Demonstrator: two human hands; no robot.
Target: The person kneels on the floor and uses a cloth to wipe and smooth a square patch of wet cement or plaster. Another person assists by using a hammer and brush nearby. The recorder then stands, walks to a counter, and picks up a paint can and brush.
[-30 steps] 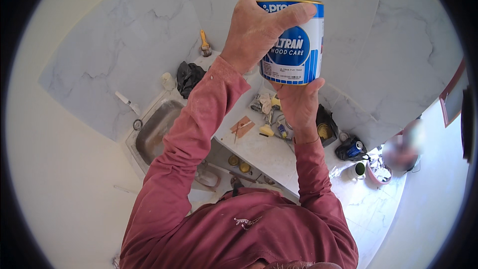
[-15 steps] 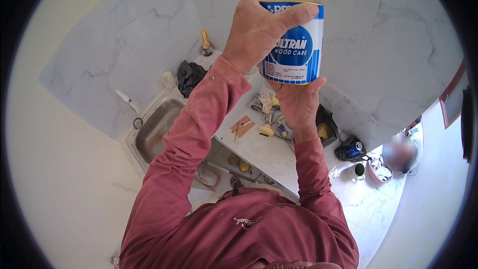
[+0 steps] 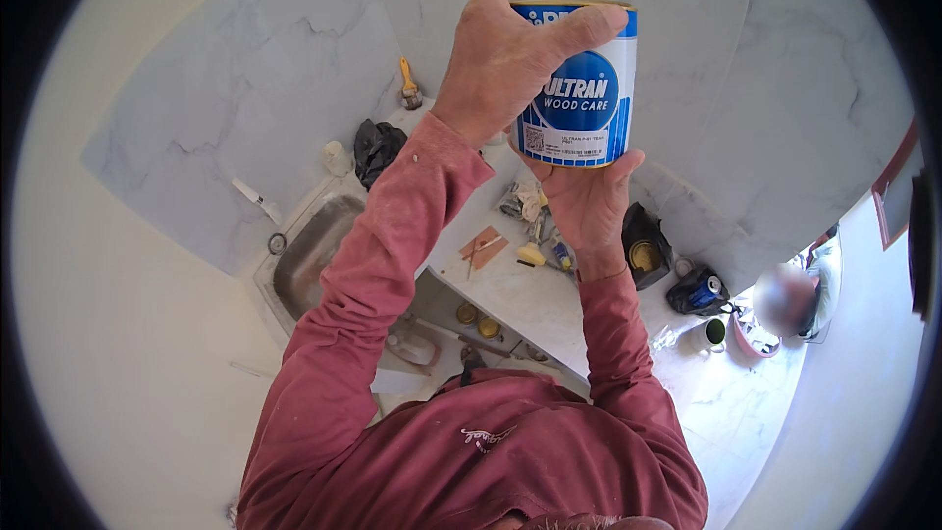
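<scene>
I look down over a pale table (image 3: 535,329), with 2 red-sleeved arms (image 3: 345,260) reaching up above it. I have the left hand (image 3: 510,51) in a wide grip at the upper left of a blue-and-white paint tin (image 3: 581,93), thumb across its front, 1 finger clear of it. The right hand (image 3: 591,204), palm up, bears its base. The tin is upright, high over the table; left of it is a yellow-handled paintbrush (image 3: 407,77).
</scene>
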